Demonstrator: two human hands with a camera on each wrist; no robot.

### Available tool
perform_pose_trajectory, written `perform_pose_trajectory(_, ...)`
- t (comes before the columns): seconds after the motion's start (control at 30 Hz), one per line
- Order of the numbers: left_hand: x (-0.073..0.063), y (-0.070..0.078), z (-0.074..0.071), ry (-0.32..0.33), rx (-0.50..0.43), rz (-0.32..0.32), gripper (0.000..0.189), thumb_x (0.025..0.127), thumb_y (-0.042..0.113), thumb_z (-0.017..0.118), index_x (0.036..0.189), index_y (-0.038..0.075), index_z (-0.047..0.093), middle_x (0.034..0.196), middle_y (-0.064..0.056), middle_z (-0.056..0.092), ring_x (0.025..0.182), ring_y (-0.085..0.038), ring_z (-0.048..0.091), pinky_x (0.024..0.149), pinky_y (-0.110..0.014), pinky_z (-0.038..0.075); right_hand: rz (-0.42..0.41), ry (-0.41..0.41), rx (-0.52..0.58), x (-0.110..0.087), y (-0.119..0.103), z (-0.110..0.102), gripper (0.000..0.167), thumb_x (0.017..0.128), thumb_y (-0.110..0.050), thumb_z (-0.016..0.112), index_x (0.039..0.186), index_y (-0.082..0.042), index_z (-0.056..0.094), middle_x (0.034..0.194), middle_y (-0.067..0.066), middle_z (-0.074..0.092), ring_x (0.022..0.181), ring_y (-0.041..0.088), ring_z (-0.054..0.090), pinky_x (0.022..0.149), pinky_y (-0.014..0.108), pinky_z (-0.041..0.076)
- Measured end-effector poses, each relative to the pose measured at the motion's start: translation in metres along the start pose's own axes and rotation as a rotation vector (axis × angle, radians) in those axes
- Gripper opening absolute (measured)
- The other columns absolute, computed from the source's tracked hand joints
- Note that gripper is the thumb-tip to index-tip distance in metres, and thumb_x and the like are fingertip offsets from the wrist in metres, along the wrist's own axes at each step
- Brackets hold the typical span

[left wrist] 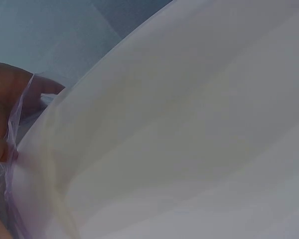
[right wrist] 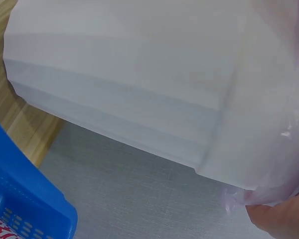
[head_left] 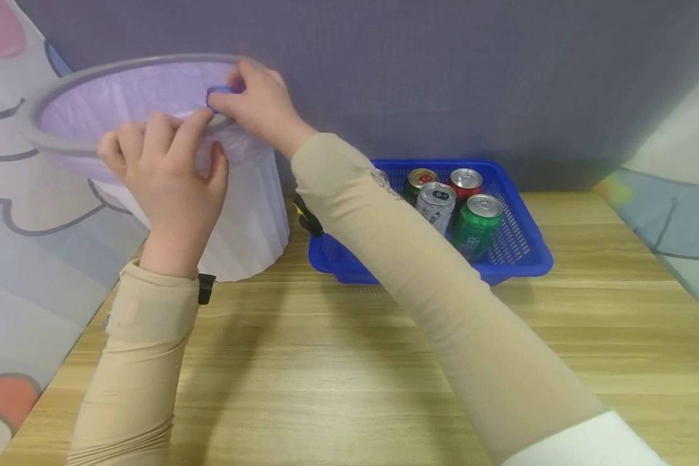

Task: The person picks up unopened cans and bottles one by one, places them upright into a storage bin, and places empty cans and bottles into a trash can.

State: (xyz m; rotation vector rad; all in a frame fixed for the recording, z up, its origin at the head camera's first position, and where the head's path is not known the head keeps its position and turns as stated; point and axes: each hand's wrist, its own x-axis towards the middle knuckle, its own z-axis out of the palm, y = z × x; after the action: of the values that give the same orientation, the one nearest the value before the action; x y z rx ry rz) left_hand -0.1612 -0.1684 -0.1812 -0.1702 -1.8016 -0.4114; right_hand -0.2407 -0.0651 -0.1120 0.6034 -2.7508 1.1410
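A white fluted trash can [head_left: 241,220] stands at the left, lined with a thin purple trash bag [head_left: 122,97] whose edge hangs outside under a grey rim ring [head_left: 76,77]. With fingers hooked over the near rim and thumb outside, my left hand [head_left: 163,162] grips the ring and bag. My right hand [head_left: 262,103] holds the rim's right side, thumb and fingers bent around it beside a small blue piece [head_left: 220,89], partly hidden. In the left wrist view, fingers [left wrist: 5,94] show around the bag's edge; the right wrist view has a fingertip [right wrist: 274,216] against the film.
A blue plastic basket [head_left: 518,220] sits right of the trash can, partly behind my right forearm. It holds several drink cans, among them a green can [head_left: 477,226] and a white can [head_left: 437,204]. A grey partition [head_left: 443,77] rises behind the wooden table [head_left: 303,375].
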Motion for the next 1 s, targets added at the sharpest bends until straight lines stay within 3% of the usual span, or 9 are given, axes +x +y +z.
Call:
perform_pose_trajectory(0.13,-0.0002,-0.0009,-0.0004,-0.002,0.006,0.003,0.021,0.084,0.015,0.06,0.101,0.01,0.071,0.086,-0.019,0.058,0.088,-0.038,0.041,0.095,-0.048,0.021,-0.025,0.005,-0.042,0.0,0.0005,0.0015,0.026,0.09,-0.039,0.055,0.105,-0.019,0.058,0.109,-0.009,0.057,0.111,0.003,0.039,0.086,0.01,0.033)
perform_pose_trajectory(0.7,0.0,-0.0048,-0.0014,0.003,0.015,0.011,0.022,0.084,0.015,0.059,0.102,0.012,0.072,0.084,-0.018,0.057,0.086,-0.037,0.041,0.094,-0.046,0.022,-0.094,0.019,-0.092,-0.0011,0.0007,0.0041,0.025,0.095,-0.036,0.048,0.103,-0.019,0.065,0.102,-0.009,0.062,0.124,0.006,0.038,0.097,0.011,0.025)
perform_pose_trajectory(0.87,0.0,-0.0056,-0.0007,0.002,0.017,0.005,0.022,0.084,0.016,0.06,0.102,0.012,0.072,0.085,-0.018,0.057,0.087,-0.037,0.041,0.094,-0.047,0.022,-0.141,0.047,-0.111,-0.0011,0.0027,0.0048,0.025,0.096,-0.033,0.045,0.095,-0.018,0.064,0.095,-0.009,0.06,0.119,0.006,0.044,0.101,0.011,0.021)
perform_pose_trajectory(1.0,0.0,-0.0059,-0.001,0.0,0.02,0.006,0.022,0.085,0.016,0.06,0.103,0.012,0.072,0.085,-0.018,0.058,0.087,-0.037,0.042,0.094,-0.046,0.022,-0.188,0.063,-0.107,-0.0012,0.0063,0.0055,0.026,0.097,-0.03,0.044,0.095,-0.016,0.065,0.1,-0.006,0.063,0.117,0.007,0.045,0.102,0.01,0.02)
